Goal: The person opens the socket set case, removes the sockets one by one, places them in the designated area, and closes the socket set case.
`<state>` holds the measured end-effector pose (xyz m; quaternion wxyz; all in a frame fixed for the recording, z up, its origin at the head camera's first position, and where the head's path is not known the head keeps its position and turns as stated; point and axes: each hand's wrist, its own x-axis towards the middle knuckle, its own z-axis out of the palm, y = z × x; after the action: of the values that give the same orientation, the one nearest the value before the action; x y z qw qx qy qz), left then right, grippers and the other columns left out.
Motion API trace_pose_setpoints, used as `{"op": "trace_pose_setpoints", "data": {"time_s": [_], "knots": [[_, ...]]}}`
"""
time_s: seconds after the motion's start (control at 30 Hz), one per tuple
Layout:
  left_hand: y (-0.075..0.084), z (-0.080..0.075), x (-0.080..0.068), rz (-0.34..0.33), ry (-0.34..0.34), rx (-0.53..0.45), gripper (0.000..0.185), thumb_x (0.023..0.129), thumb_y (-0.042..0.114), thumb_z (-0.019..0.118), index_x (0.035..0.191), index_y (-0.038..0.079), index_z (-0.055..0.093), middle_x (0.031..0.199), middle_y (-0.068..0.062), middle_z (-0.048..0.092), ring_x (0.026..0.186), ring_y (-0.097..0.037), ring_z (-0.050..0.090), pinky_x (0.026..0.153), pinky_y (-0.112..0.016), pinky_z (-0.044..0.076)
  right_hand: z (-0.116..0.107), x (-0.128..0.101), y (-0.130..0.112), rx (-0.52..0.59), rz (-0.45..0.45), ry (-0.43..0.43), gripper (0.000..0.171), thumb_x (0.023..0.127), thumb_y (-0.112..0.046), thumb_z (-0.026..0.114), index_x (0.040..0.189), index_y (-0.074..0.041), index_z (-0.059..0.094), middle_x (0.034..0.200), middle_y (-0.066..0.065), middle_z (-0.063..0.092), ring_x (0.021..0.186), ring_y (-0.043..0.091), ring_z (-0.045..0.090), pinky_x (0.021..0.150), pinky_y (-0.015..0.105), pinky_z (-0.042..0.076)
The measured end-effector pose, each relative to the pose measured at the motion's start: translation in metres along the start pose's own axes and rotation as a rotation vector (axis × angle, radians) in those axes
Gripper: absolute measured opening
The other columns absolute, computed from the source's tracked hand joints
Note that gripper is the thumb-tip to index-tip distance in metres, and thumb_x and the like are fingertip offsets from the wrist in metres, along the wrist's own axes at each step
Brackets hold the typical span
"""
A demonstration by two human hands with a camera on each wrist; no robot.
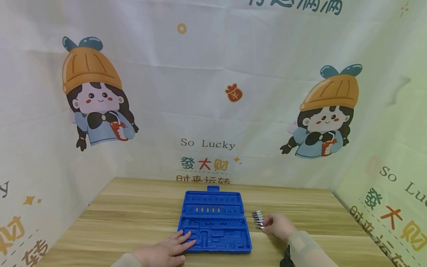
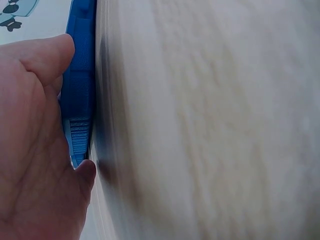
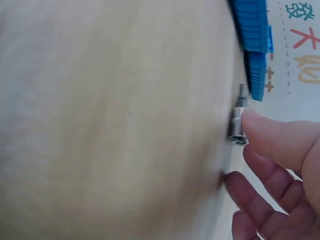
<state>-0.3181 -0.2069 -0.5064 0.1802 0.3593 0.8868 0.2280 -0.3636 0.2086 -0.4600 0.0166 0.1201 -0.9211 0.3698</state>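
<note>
Your blue moulded case (image 1: pixel 245 232) lay open on the bench (image 1: pixel 110 218), both halves facing up, the fingers of your left hand (image 1: pixel 160 253) resting on the near half's left side. Five small bits (image 1: pixel 207 209) sat in a row in the far half. Just right of the case, silvery metal pieces (image 1: pixel 257 218) lay side by side, your right hand (image 1: pixel 281 225) at their near end.

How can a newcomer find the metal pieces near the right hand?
On the wooden table lies an open blue case. To its right, near the right hand, silvery metal pieces form a row. Unlike the bits in the case, these lie on the table.
</note>
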Motion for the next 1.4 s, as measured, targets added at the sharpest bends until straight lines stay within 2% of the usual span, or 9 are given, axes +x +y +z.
{"op": "trace_pose_setpoints", "data": {"time_s": [0.1, 0.2, 0.4, 0.6, 0.83, 0.97, 1.13, 1.23, 1.4], "knots": [[0.006, -0.004, -0.004, 0.009, -0.007, 0.0, 0.054, 0.101, 0.052, 0.036, 0.152, 0.041, 0.022, 0.16, 0.001, 0.015, 0.146, -0.03, 0.006, 0.108, -0.06, 0.022, -0.003, 0.003, -0.009, 0.017, 0.05, -0.005, 0.013, 0.076, 0.002, 0.075, 0.078, -0.003, 0.063, 0.074, 0.0, 0.058, 0.07, 0.015, 0.052, 0.063, 0.03, 0.043], [0.02, -0.011, -0.009, 0.003, -0.02, -0.002, 0.055, 0.102, 0.049, 0.037, 0.153, 0.035, 0.023, 0.16, -0.005, 0.017, 0.146, -0.034, 0.008, 0.108, -0.06, 0.023, -0.004, 0.008, -0.024, 0.029, 0.077, -0.02, 0.008, 0.081, -0.002, 0.072, 0.084, -0.004, 0.064, 0.078, 0.001, 0.06, 0.074, 0.016, 0.055, 0.066, 0.033, 0.046], [0.029, -0.017, -0.013, 0.005, -0.049, -0.008, 0.055, 0.103, 0.044, 0.037, 0.154, 0.03, 0.023, 0.16, -0.009, 0.016, 0.145, -0.035, 0.006, 0.109, -0.059, 0.022, 0.005, 0.026, -0.06, 0.047, 0.031, -0.052, 0.008, 0.087, -0.012, 0.07, 0.09, -0.006, 0.067, 0.085, 0.001, 0.064, 0.079, 0.016, 0.06, 0.071, 0.038, 0.05], [0.011, -0.007, -0.008, 0.01, -0.033, -0.014, 0.054, 0.102, 0.049, 0.034, 0.153, 0.036, 0.021, 0.16, -0.007, 0.015, 0.145, -0.035, 0.006, 0.107, -0.063, 0.02, 0.035, 0.047, -0.088, 0.194, 0.039, -0.06, 0.012, 0.089, -0.012, 0.069, 0.095, -0.003, 0.067, 0.094, 0.005, 0.065, 0.087, 0.02, 0.059, 0.077, 0.042, 0.049], [-0.033, 0.014, 0.01, 0.078, -0.018, 0.049, 0.055, 0.103, 0.05, 0.031, 0.154, 0.036, 0.018, 0.16, -0.008, 0.015, 0.144, -0.042, 0.009, 0.105, -0.064, 0.024, 0.073, 0.064, -0.1, 0.33, 0.071, -0.004, 0.017, 0.09, -0.012, 0.068, 0.102, 0.001, 0.068, 0.104, 0.011, 0.065, 0.099, 0.029, 0.059, 0.087, 0.049, 0.047], [-0.049, 0.02, 0.017, 0.1, -0.02, 0.07, 0.055, 0.102, 0.052, 0.03, 0.154, 0.037, 0.019, 0.16, -0.006, 0.015, 0.143, -0.043, 0.011, 0.104, -0.063, 0.027, 0.09, 0.067, -0.097, 0.271, 0.132, 0.074, 0.014, 0.088, -0.015, 0.071, 0.096, -0.004, 0.07, 0.098, 0.007, 0.067, 0.096, 0.029, 0.06, 0.093, 0.054, 0.038], [-0.053, 0.021, 0.021, 0.099, -0.034, 0.06, 0.054, 0.102, 0.052, 0.029, 0.154, 0.037, 0.017, 0.16, -0.005, 0.014, 0.143, -0.043, 0.01, 0.104, -0.064, 0.026, 0.1, 0.07, -0.095, 0.13, 0.23, 0.131, 0.011, 0.084, -0.024, 0.076, 0.088, -0.015, 0.073, 0.099, 0.004, 0.067, 0.118, 0.045, 0.045, 0.102, 0.063, 0.017], [-0.052, 0.02, 0.021, 0.101, -0.036, 0.064, 0.055, 0.102, 0.052, 0.028, 0.154, 0.036, 0.017, 0.16, -0.006, 0.013, 0.143, -0.043, 0.01, 0.104, -0.064, 0.026, 0.1, 0.072, -0.095, 0.075, 0.263, 0.107, 0.014, 0.08, -0.028, 0.078, 0.088, -0.017, 0.074, 0.106, 0.007, 0.066, 0.125, 0.052, 0.035, 0.103, 0.064, 0.013], [-0.047, 0.015, 0.018, 0.1, -0.039, 0.064, 0.056, 0.102, 0.053, 0.027, 0.154, 0.036, 0.015, 0.16, -0.007, 0.011, 0.143, -0.043, 0.008, 0.104, -0.065, 0.025, 0.099, 0.075, -0.096, 0.03, 0.292, 0.056, 0.019, 0.078, -0.029, 0.08, 0.092, -0.017, 0.076, 0.114, 0.01, 0.065, 0.123, 0.052, 0.035, 0.105, 0.062, 0.013]]}}
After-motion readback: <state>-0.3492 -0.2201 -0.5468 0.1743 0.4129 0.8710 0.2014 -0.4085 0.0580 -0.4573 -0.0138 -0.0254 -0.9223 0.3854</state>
